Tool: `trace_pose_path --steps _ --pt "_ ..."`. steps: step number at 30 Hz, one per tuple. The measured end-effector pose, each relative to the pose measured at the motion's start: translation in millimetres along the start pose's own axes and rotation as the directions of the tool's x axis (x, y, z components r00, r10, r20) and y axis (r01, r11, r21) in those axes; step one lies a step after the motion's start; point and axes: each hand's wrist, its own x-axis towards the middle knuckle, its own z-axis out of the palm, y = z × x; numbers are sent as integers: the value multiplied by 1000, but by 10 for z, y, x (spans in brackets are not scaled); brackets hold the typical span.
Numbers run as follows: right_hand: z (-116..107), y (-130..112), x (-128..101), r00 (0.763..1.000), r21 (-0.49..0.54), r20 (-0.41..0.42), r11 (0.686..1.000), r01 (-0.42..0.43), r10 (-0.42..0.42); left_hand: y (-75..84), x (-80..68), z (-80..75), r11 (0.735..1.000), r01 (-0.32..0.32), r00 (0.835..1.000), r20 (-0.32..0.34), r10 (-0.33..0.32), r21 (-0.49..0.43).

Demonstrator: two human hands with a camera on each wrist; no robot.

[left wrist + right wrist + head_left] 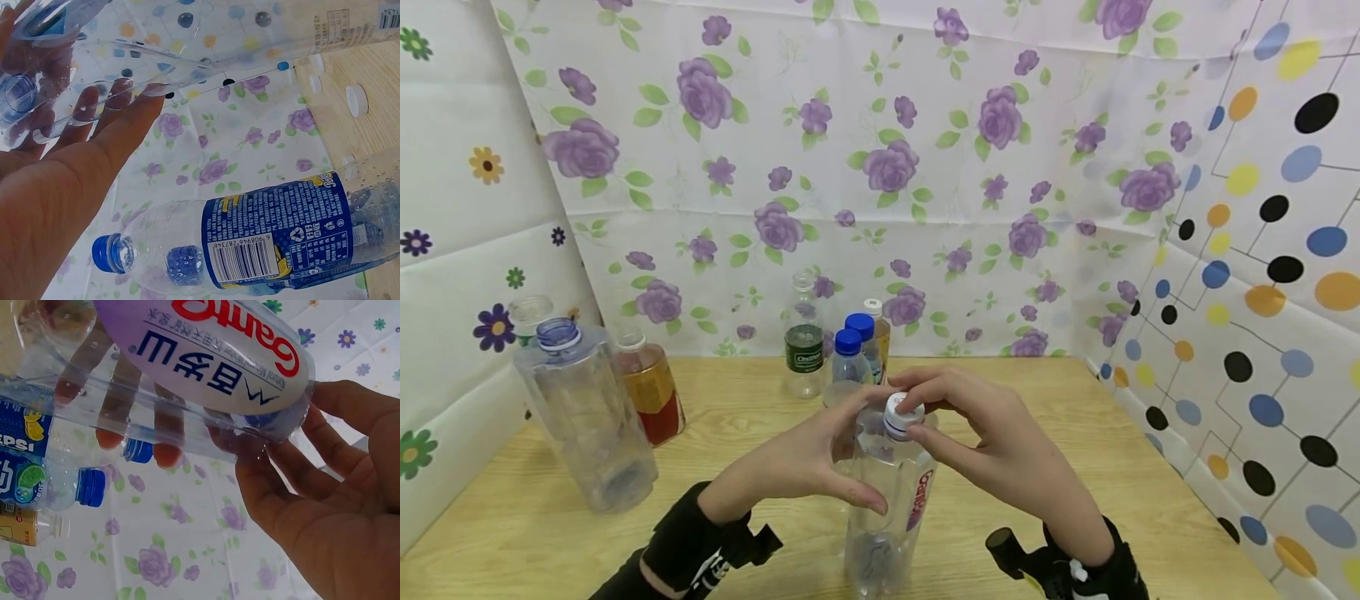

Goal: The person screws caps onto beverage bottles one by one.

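A clear bottle [887, 492] stands upright on the wooden table [760, 517], between the two hands. The left hand [805, 458] holds the upper body of the bottle, its fingers [119, 125] curled around the clear plastic and the thumb in front. The right hand [992, 442] is at the top of the bottle: its thumb and fingers [294, 481] pinch the white cap [902, 414], which sits on the neck. The label [212, 350] with red letters is just under the right fingers.

Behind the fingertips, near them, stand two small bottles with blue caps [848, 342], and further back a bottle with a green label [804, 350]. Well apart to the left of the left hand are a large clear jug [587, 417] and a bottle with a red label [651, 387].
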Motion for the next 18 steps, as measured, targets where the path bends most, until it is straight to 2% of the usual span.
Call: trace_pose_path --steps 4,8,14,18 --pt "-41 20 -7 999 48 24 998 30 -32 -2 12 6 1000 -13 1000 7 13 -6" --pt "-39 20 -12 999 93 9 995 33 -34 -2 20 13 1000 -27 1000 14 27 -10" --pt "21 -19 -28 998 112 -56 993 -20 26 -16 14 5 1000 -24 1000 14 24 -13" --pt "25 -34 -23 997 84 -51 995 -46 50 -11 10 7 1000 -10 1000 14 10 -18"
